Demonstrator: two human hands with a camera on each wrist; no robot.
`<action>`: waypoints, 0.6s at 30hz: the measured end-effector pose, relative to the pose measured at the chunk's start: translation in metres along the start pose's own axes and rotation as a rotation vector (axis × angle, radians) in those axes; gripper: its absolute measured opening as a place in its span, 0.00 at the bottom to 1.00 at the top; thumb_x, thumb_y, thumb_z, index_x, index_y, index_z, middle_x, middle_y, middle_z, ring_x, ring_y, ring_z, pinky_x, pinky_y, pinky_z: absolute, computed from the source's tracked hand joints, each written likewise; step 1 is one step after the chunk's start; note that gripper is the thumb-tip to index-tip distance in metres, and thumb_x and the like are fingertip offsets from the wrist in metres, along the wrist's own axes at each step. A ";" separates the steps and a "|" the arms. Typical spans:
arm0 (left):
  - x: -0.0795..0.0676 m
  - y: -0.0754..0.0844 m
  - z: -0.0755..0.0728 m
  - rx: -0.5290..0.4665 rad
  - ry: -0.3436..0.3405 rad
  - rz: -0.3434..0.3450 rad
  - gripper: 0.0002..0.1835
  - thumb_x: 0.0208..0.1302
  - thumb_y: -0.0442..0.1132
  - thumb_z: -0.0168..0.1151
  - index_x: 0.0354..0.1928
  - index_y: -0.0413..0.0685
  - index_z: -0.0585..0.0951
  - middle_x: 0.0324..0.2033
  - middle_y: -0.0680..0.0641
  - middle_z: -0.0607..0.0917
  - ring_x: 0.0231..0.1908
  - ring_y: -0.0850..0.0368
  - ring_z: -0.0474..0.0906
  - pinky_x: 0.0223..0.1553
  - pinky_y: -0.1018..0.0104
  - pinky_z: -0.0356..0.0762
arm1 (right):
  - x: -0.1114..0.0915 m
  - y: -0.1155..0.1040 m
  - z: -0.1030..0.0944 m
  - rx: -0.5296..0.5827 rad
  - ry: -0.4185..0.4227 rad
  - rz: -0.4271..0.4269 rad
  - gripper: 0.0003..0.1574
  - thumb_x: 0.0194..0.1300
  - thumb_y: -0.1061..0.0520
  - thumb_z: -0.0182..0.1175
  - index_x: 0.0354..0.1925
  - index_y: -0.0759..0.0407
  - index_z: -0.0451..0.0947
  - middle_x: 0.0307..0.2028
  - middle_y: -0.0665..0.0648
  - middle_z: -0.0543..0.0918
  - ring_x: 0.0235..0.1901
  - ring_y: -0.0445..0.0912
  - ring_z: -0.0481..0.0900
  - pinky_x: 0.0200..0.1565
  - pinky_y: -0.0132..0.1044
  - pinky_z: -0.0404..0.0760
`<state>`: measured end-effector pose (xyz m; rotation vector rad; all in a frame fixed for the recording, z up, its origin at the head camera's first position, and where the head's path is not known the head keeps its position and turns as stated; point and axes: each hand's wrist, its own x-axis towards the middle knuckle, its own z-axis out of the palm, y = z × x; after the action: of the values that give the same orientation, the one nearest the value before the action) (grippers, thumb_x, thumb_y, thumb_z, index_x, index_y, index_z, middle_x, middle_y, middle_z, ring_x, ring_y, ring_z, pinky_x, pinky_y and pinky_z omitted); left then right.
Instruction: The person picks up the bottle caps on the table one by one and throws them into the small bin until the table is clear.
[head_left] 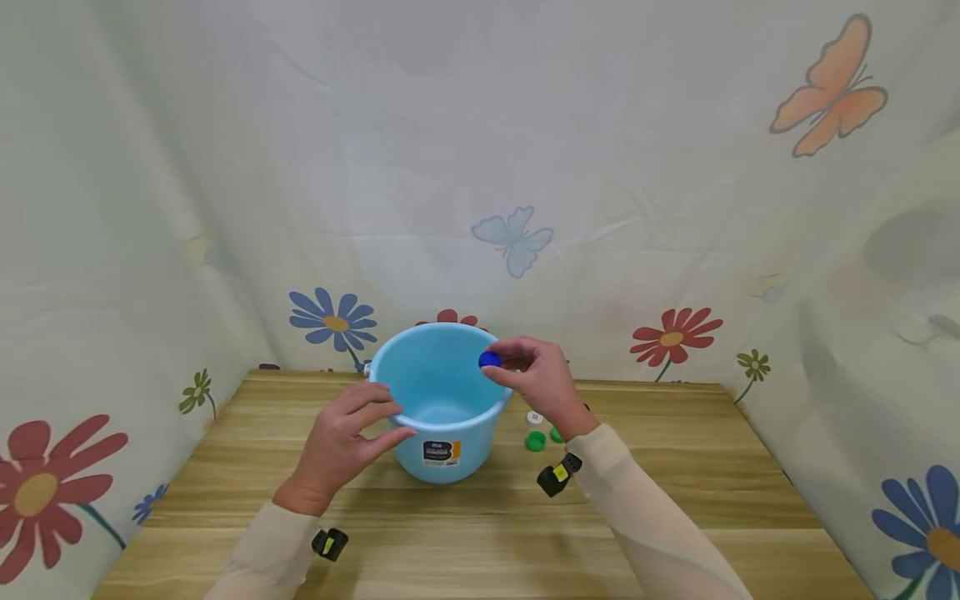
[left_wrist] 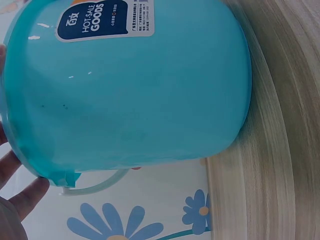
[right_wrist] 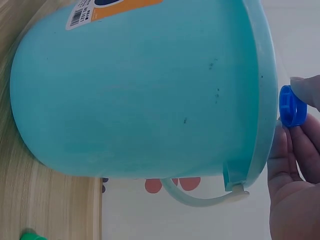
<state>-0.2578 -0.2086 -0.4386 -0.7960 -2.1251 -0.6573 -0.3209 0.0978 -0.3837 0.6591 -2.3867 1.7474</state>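
A light blue bucket stands upright on the wooden table, its opening facing up. My right hand pinches a blue bottle cap between thumb and fingers, just above the bucket's right rim. In the right wrist view, the blue cap shows its hollow side near the rim. My left hand is at the bucket's left front rim with fingers spread and fairly straight. The left wrist view shows its fingers at the rim near the handle joint.
Right of the bucket on the table lie a green cap, another green cap partly behind my right wrist, and a white cap. The bucket's pale handle hangs at the back. A flower-patterned curtain encloses the table.
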 end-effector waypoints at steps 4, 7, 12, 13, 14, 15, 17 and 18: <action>0.001 0.001 -0.001 0.002 0.002 0.006 0.25 0.58 0.64 0.70 0.40 0.48 0.90 0.43 0.51 0.88 0.51 0.51 0.84 0.55 0.47 0.86 | 0.001 0.000 0.000 0.011 -0.002 0.005 0.20 0.62 0.52 0.75 0.51 0.55 0.85 0.48 0.57 0.88 0.45 0.50 0.87 0.51 0.40 0.90; 0.002 0.001 -0.001 0.008 0.007 0.013 0.27 0.60 0.66 0.67 0.40 0.49 0.90 0.42 0.51 0.89 0.50 0.51 0.84 0.55 0.46 0.86 | 0.001 0.000 0.001 0.014 -0.003 0.002 0.20 0.62 0.53 0.75 0.51 0.55 0.86 0.48 0.57 0.88 0.44 0.50 0.87 0.50 0.39 0.90; 0.001 0.000 0.001 0.009 0.013 0.014 0.28 0.60 0.68 0.64 0.40 0.50 0.90 0.42 0.51 0.89 0.50 0.50 0.84 0.53 0.45 0.86 | 0.000 0.000 0.003 0.025 -0.012 -0.005 0.19 0.62 0.53 0.75 0.51 0.56 0.86 0.47 0.57 0.89 0.44 0.49 0.87 0.49 0.37 0.90; 0.001 0.000 0.001 0.008 0.013 0.013 0.28 0.60 0.68 0.64 0.40 0.50 0.90 0.42 0.51 0.89 0.50 0.50 0.84 0.53 0.45 0.86 | 0.000 0.000 0.003 0.028 -0.014 -0.005 0.19 0.62 0.53 0.75 0.51 0.55 0.86 0.47 0.57 0.89 0.44 0.49 0.87 0.49 0.37 0.90; 0.000 0.000 0.001 0.009 0.011 0.011 0.28 0.60 0.68 0.64 0.40 0.50 0.90 0.42 0.51 0.89 0.50 0.50 0.84 0.53 0.45 0.86 | 0.000 0.001 0.003 0.030 -0.016 -0.003 0.19 0.62 0.53 0.75 0.50 0.55 0.86 0.47 0.56 0.89 0.44 0.49 0.87 0.50 0.37 0.90; 0.000 0.000 0.001 0.010 0.010 0.008 0.28 0.60 0.68 0.64 0.40 0.50 0.90 0.42 0.51 0.89 0.50 0.50 0.84 0.54 0.45 0.86 | 0.000 0.001 0.004 0.030 -0.017 -0.003 0.19 0.62 0.53 0.75 0.50 0.55 0.86 0.47 0.56 0.89 0.44 0.49 0.87 0.50 0.37 0.90; 0.000 0.001 0.000 0.011 0.007 0.007 0.26 0.58 0.65 0.68 0.40 0.50 0.90 0.42 0.51 0.89 0.51 0.50 0.84 0.54 0.46 0.86 | 0.000 0.001 0.004 0.026 -0.020 -0.005 0.18 0.62 0.53 0.75 0.50 0.54 0.86 0.47 0.55 0.89 0.44 0.49 0.87 0.50 0.37 0.90; 0.000 0.001 0.000 0.010 0.007 0.007 0.24 0.56 0.63 0.72 0.40 0.50 0.90 0.43 0.51 0.89 0.51 0.50 0.84 0.55 0.46 0.86 | -0.001 0.000 0.004 0.026 -0.020 -0.003 0.18 0.62 0.53 0.75 0.50 0.53 0.86 0.46 0.55 0.89 0.44 0.49 0.87 0.50 0.38 0.90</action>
<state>-0.2571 -0.2080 -0.4386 -0.7947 -2.1169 -0.6440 -0.3198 0.0945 -0.3855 0.6869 -2.3785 1.7820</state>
